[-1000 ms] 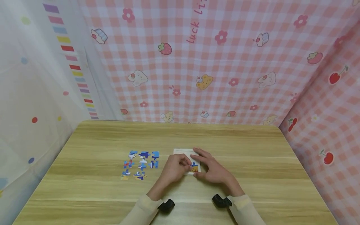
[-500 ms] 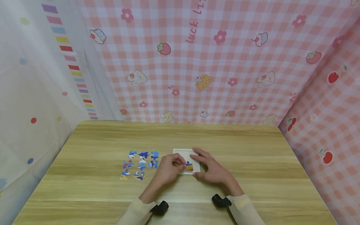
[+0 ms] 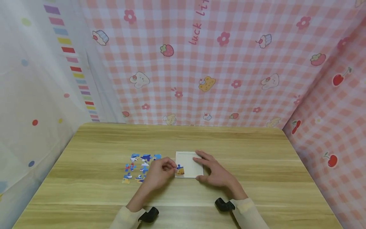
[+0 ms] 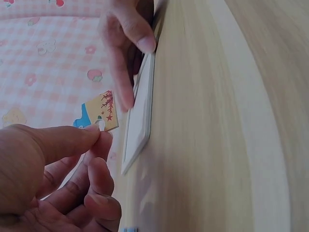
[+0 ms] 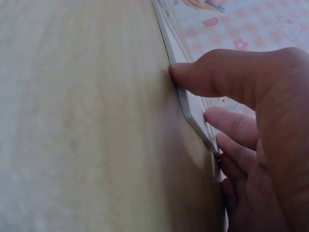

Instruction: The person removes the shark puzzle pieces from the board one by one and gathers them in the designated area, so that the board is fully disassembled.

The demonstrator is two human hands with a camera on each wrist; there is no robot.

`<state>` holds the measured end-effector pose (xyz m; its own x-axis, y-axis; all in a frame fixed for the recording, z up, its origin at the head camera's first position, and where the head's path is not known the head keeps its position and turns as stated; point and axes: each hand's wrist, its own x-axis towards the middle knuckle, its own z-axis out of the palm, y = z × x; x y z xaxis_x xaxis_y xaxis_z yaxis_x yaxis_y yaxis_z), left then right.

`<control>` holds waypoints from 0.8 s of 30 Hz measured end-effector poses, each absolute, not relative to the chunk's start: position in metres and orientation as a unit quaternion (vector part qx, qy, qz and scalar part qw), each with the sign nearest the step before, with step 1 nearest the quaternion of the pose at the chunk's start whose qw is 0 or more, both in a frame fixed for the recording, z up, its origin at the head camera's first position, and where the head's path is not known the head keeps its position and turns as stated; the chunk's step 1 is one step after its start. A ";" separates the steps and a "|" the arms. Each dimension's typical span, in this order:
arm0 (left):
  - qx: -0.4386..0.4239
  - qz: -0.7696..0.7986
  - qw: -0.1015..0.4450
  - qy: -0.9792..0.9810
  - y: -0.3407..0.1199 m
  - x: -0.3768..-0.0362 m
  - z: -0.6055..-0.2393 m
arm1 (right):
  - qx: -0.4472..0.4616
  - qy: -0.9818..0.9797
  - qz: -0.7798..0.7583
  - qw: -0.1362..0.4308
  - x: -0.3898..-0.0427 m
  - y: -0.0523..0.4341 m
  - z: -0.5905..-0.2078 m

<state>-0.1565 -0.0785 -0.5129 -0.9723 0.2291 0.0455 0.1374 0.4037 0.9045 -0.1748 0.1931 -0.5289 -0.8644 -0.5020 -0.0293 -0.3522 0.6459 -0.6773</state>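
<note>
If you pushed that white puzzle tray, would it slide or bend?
The white tray looks flat, thin and stiff, so it would probably slide across the smooth wooden table rather than bend. That may be why the right hand rests against its edge.

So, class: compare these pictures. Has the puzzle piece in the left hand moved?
Yes. The puzzle piece, pinched by the left hand, has travelled leftward across the white tray, from near its right side to its left edge. The right hand stays put.

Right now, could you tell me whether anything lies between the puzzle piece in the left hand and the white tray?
Nothing visible does. The left hand pinches the puzzle piece at the white tray's left edge; the right hand only steadies the tray's right side.
</note>
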 end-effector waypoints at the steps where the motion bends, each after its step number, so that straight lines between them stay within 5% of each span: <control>1: 0.109 0.533 0.038 0.838 -0.082 -0.156 -0.513 | -0.236 0.901 -0.346 0.108 -0.175 0.193 -0.529; 24: 0.054 0.493 0.033 0.867 -0.140 -0.143 -0.506 | -0.235 0.900 -0.352 0.105 -0.173 0.193 -0.529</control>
